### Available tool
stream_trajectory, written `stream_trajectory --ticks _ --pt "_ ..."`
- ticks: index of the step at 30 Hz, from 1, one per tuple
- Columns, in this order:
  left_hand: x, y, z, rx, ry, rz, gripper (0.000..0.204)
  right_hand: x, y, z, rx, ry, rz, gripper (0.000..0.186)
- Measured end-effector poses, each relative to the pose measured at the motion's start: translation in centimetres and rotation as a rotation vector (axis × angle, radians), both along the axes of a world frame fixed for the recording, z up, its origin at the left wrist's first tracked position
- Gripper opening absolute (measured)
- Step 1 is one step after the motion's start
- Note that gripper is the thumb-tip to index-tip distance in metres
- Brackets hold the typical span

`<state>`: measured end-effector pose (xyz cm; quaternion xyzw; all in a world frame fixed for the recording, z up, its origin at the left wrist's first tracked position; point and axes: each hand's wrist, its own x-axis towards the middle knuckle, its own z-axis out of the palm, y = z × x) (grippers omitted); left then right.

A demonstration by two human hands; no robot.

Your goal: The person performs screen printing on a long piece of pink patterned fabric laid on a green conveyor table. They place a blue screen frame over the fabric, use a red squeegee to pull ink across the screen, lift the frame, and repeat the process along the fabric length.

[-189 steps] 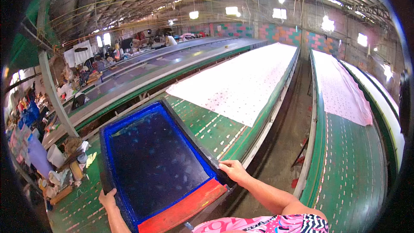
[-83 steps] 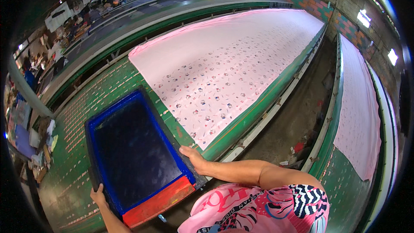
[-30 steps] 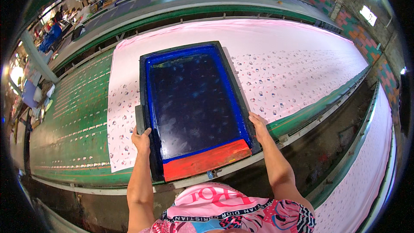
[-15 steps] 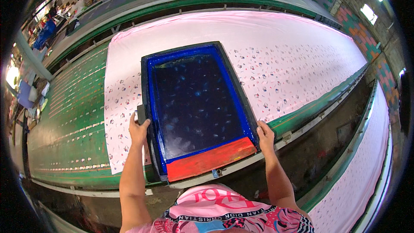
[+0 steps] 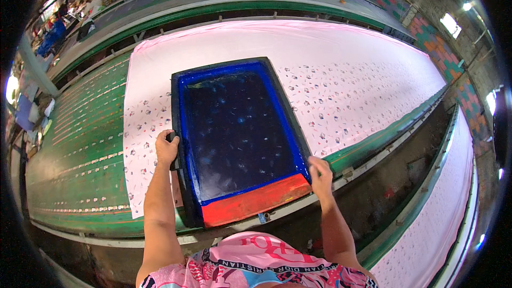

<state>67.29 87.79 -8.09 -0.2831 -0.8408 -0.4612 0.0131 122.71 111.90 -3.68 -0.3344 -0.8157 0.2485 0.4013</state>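
A: Far L, what's there?

B: Grey pillar [image 5: 35, 66] w/ clutter behind. Then green table [image 5: 80, 165], rows of pale marks along its top.

A: Next?

B: Pink fabric [image 5: 346, 101] on that table, L edge just R of the marks, small dark motifs on it; runs off far to R.

A: Left hand?

B: Left hand [image 5: 167, 148] is at the screen's L rim, fingers curled in round a dark block [image 5: 171, 136] there, so pretty much closed up on it.

A: And the screen, where exactly?

B: Screen [image 5: 240, 128] is mid-view, over the fabric & hiding pt of it, tilted a bit to L at the far end. Dark blue mesh, brighter blue border, blk rim. Red strip [image 5: 256, 201] across its near end, approx. at the table's near edge; small blue fitting [image 5: 263, 217] just below that.

A: Right hand?

B: Right hand [image 5: 321, 177] is by the screen's R rim, close to the near corner. Fingers half bent, bit blurred; can't tell if it has hold of the rim or is just beside it.

A: Far R?

B: Dark aisle [image 5: 394, 181], then 2nd pink cloth [image 5: 426, 229] past it, also w/ small motifs.
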Motion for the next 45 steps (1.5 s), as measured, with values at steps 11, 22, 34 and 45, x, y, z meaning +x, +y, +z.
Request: stream_trajectory --ticks 11,22,34,45 --pt "2.5 0.1 1.2 -0.207 0.149 0.138 0.038 -3.1 -10.5 2.8 0.309 -0.642 0.649 0.047" --pt "4.5 -1.0 2.5 -0.307 0.295 0.223 0.040 -11.5 -11.7 6.2 0.272 -0.875 0.718 0.048" --pt "4.5 -1.2 2.7 -0.275 0.280 0.237 0.032 -10.1 -14.2 4.8 0.259 -0.803 0.643 0.054" --pt "3.6 -1.4 2.0 -0.242 0.303 0.242 0.032 -23.9 -4.2 1.9 0.518 -0.570 0.537 0.036"
